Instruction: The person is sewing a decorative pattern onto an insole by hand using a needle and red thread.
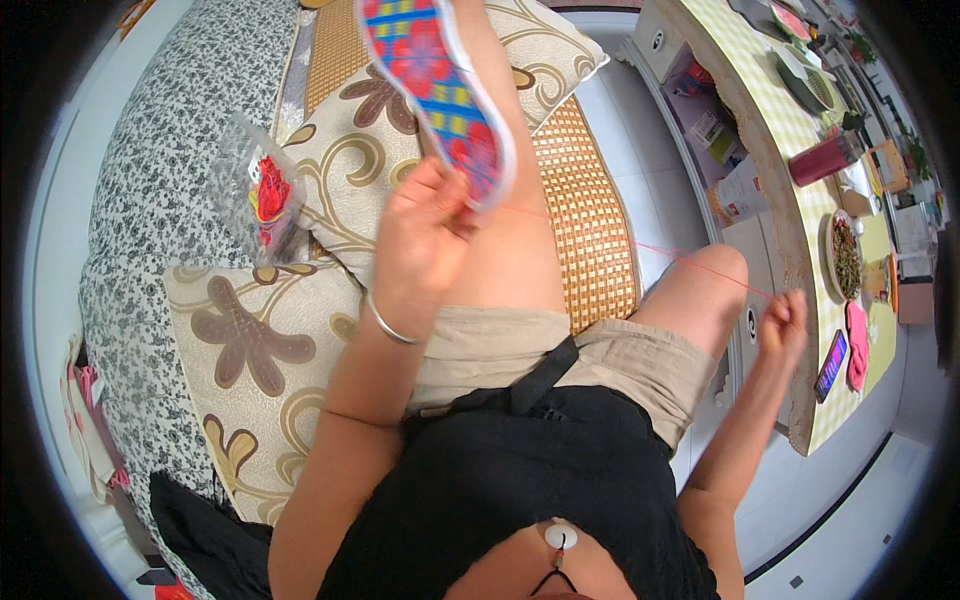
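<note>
My left hand (425, 225) pinches the near end of an embroidered insole (425, 75). The insole has a white rim and a pattern of red flowers on blue and yellow, slightly smeared by motion. From its near end a red thread (690, 262) stretches across my lap to the right. Its other end runs to my right hand (783, 325), held out beside the table with fingers pinched together. Any needle there is too small to make out. To the left of my left hand, a clear plastic bag (268, 195) with red and yellow thread lies on the sofa.
Flowered cushions (255, 340) and a woven mat (585, 200) cover the seat around my legs. On the right, a table with a checked cloth (745, 90) holds a dark red tumbler (825, 158), a plate of food (845, 255), a phone (831, 366) and a pink cloth (857, 345).
</note>
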`<state>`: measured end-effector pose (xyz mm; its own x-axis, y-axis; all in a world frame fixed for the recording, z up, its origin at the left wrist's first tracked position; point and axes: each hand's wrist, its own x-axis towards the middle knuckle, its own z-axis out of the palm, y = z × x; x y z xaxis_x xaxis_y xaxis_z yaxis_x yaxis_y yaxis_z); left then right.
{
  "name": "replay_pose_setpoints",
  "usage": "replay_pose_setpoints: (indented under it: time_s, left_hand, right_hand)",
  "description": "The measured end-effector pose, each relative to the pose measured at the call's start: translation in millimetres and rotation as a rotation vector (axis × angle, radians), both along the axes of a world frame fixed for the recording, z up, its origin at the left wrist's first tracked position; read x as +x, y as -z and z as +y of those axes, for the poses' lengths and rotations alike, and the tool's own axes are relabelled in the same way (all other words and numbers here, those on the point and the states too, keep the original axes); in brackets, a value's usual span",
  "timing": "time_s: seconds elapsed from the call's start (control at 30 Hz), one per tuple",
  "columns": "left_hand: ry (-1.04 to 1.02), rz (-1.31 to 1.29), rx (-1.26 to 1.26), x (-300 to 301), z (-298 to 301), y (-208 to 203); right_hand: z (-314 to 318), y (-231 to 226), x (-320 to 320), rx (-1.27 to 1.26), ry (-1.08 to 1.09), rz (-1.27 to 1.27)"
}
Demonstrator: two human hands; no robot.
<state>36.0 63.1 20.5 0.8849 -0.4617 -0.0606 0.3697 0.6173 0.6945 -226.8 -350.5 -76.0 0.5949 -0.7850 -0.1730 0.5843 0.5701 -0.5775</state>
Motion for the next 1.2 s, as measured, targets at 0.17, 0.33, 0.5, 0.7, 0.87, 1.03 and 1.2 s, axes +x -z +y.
replay_pose_setpoints:
  time_s: [0.17,0.33,0.5,0.7,0.87,1.03,1.2]
  left_hand:
    - [-0.211,0.043,-0.163,70.4,55.1,11.4]
    - [-0.356,-0.070,0.096,71.3,65.4,19.9]
    - [-0.205,-0.222,0.310,13.3,7.5,5.1]
    - [-0.036,-0.318,0.399,-21.9,-21.1,-2.7]
    - [0.027,-0.280,0.407,-33.1,-26.1,-7.4]
    - [0.040,-0.287,0.392,-38.3,-27.8,-4.7]
    - [0.049,-0.268,0.367,-41.4,-29.9,-1.5]
  right_hand:
    - [-182.3,38.4,-202.9,0.066,0.410,0.188]
    - [-174.3,26.8,-229.4,0.073,0.571,0.211]
    - [-120.0,6.0,-118.3,-0.289,0.319,0.427]
    - [116.6,-55.2,86.5,-0.406,-0.230,0.407]
    - [211.8,-70.3,137.3,-0.253,-0.795,0.213]
    - [241.2,-79.9,147.4,0.003,-1.059,0.197]
    - [241.7,-63.9,143.4,0.019,-0.992,0.147]
